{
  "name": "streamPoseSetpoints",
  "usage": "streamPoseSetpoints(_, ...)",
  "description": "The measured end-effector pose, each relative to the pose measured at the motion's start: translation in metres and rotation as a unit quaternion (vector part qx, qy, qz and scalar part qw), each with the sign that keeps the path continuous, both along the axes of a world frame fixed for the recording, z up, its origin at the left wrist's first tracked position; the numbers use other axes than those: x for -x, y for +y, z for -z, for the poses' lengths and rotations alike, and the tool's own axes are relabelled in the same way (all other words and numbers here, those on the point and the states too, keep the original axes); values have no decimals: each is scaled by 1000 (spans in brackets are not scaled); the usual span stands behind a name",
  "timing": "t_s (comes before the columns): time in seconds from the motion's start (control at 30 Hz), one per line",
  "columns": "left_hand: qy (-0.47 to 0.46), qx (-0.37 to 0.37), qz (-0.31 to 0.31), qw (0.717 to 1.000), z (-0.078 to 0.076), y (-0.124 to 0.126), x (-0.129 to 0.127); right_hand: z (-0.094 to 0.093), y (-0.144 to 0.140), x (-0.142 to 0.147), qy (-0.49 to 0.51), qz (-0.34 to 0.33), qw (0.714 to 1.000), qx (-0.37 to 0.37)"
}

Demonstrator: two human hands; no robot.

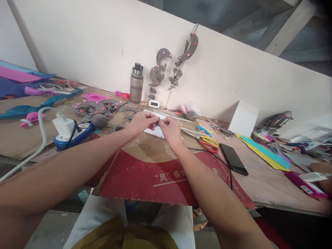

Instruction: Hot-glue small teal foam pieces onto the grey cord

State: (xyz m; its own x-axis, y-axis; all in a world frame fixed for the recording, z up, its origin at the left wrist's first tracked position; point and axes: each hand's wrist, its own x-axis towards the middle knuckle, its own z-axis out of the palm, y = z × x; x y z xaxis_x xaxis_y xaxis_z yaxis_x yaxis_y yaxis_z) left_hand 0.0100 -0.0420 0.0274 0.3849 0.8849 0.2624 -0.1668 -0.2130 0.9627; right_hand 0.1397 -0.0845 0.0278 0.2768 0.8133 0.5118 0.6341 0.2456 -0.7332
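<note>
Above a white sheet or block [149,132], my left hand [141,123] and my right hand [171,130] meet fingertip to fingertip. Both are closed in a pinch, and a tiny dark greenish bit shows between them, too small to name. Thin grey cord [147,146] lies on the cardboard [140,173] just below my hands. To the right of my right hand rest scissors with yellow and red handles [209,143]. Left of my left hand sit a ball of grey yarn [100,121] and grey wrapped rings with pink and orange dots [95,106].
A bottle [136,84] and a small digital clock [154,103] stand at the back by grey moon-shaped hangings [190,48]. A phone [233,159] lies right, a blue power strip [74,136] left. Another person's arm [321,169] shows at the right edge.
</note>
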Motion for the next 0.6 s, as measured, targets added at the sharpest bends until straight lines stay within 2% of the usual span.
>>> streamPoseSetpoints(0.17, 23, -10, -33, 999, -2, -1, 0, 2, 1, 0, -19, -1, 1000, -5)
streamPoseSetpoints(0.33, 56, -55, -68, 995, -2, -1, -1, 2, 0, 0, -28, 6, 999, -20)
streamPoseSetpoints(0.47, 53, -51, -70, 995, -3, -1, 0, 1, -1, 1, -19, 9, 999, -35)
streamPoseSetpoints(0.6, 53, -47, -65, 995, -4, -2, 0, 1, -1, 1, -14, -20, 999, -29)
